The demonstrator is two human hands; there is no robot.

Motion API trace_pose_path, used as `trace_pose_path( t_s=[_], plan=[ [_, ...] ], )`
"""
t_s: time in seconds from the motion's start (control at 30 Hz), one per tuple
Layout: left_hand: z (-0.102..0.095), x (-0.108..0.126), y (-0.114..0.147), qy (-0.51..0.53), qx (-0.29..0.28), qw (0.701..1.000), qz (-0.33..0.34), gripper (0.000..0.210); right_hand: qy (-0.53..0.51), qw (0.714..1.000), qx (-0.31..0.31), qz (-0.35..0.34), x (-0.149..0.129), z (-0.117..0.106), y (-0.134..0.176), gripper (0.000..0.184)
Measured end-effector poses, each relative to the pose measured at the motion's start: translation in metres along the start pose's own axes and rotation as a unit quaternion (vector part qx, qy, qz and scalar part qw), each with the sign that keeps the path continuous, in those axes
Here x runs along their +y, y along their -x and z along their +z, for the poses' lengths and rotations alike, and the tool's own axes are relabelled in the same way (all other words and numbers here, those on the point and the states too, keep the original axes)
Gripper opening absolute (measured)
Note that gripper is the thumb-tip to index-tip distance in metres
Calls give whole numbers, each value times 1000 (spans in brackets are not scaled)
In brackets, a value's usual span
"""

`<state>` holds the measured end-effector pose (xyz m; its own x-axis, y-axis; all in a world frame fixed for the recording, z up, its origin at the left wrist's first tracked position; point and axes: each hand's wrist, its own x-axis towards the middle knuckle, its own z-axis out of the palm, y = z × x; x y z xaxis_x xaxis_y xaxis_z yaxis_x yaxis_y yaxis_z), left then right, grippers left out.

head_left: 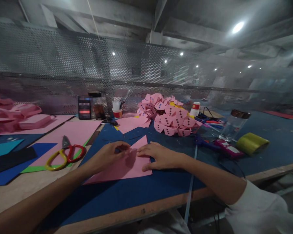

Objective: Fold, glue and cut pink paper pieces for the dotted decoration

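A folded sheet of pink paper (119, 170), shaped like a triangle, lies on the dark blue mat in front of me. My left hand (112, 154) is curled at its upper left edge, thumb and fingertips brought together on the paper. My right hand (161, 156) rests on the right part of the same sheet, palm down, fingers stretched out to the left and thumb apart below. The paper under both hands is partly hidden. To the left of my left forearm lie scissors (68, 154) with one red and one yellow handle.
Behind the sheet rises a heap of folded pink pieces (171, 117) with dark dots. At right are a glass jar (234, 125), a purple tool (228, 148) and a yellow tape roll (252, 143). More pink paper (35, 122) is stacked at far left. A perforated screen (127, 71) stands behind.
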<state>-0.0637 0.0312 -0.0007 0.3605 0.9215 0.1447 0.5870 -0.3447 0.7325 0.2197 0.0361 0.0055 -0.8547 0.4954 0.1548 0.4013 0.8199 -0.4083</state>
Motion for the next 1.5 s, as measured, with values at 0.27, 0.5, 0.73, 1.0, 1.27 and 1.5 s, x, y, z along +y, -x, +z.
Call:
trace_pose_path(
  t_s=[0.27,0.5,0.73,1.0,1.27,1.5],
  plan=[
    [-6,-1,-4,8,32,999,-13,35,4,1000,-2,2,-1,-1,0,61],
    [-11,-1,-4,95,47,992,-70,43,-1,1000,-1,5,-3,-2,1,61],
    [-9,-13,-9,109,12,992,-63,44,-2,1000,-8,7,-5,-4,1,61],
    [-15,1,-7,100,67,992,-42,54,2,987,154,51,-2,-2,-3,55],
    [-18,12,-3,161,163,971,-66,60,-193,930,241,199,13,-2,-11,53],
    [-15,6,-6,209,183,959,-61,55,-284,925,174,184,-2,-10,-10,34]
  ],
)
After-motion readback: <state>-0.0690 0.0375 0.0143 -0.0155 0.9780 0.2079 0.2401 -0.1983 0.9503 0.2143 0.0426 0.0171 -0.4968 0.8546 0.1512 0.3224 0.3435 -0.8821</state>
